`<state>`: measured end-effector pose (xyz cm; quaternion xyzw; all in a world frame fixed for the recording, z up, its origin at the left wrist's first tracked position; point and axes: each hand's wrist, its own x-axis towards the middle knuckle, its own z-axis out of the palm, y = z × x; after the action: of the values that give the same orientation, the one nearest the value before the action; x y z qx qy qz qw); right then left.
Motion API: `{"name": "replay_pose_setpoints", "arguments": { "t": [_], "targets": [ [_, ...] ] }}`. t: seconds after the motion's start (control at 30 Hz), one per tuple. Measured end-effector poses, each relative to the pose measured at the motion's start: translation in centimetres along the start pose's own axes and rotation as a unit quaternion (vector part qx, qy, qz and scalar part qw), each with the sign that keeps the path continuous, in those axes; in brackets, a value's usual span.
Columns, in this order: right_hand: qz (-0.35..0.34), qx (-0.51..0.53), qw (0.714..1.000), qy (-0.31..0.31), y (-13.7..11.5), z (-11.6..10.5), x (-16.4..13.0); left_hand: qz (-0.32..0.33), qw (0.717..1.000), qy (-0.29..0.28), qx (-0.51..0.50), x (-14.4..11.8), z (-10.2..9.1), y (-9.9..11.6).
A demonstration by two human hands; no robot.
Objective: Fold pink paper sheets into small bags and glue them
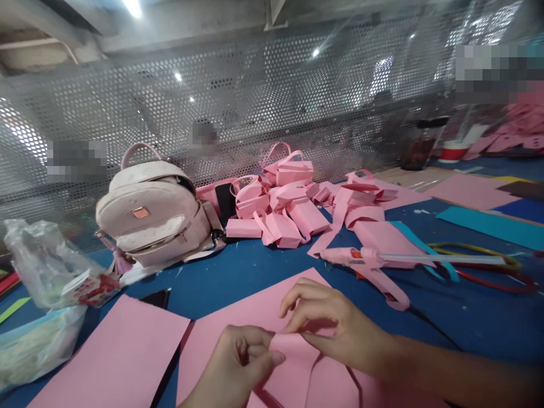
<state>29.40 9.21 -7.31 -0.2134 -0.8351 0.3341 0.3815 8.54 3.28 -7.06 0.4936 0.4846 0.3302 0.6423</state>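
Note:
My left hand (238, 362) and my right hand (329, 326) both pinch a small folded piece of pink paper (293, 368) at the bottom centre, just above a larger pink sheet (238, 323) lying on the blue table (255, 272). The left thumb and fingers grip the piece's left edge; the right fingers press its top right corner. A pink glue gun (365, 260) lies on the table beyond my right hand, with a glue stick pointing right.
A pile of folded pink paper bags (289, 204) sits mid-table. A pale pink backpack (155, 215) stands at the left, with plastic bags (38, 266) beside it. Another pink sheet (119, 357) lies at lower left. Perforated metal screen (255, 113) backs the table. Teal and pink sheets lie right.

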Motion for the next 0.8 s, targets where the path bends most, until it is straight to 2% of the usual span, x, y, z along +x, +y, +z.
{"name": "replay_pose_setpoints", "arguments": {
  "t": [0.2,0.4,0.8],
  "targets": [
    [0.059,0.041,0.997,-0.040,-1.1,-0.7,0.2,-0.003,1.000,0.007,-0.023,0.0,0.1,0.0],
    [0.112,0.028,0.993,-0.012,-0.5,0.5,-0.1,-0.001,0.999,-0.003,-0.032,-0.1,0.4,-0.1],
    [0.135,0.004,0.991,-0.015,-0.7,1.1,-0.2,0.024,0.999,0.030,0.024,0.0,0.1,-0.8]
  ]
}}
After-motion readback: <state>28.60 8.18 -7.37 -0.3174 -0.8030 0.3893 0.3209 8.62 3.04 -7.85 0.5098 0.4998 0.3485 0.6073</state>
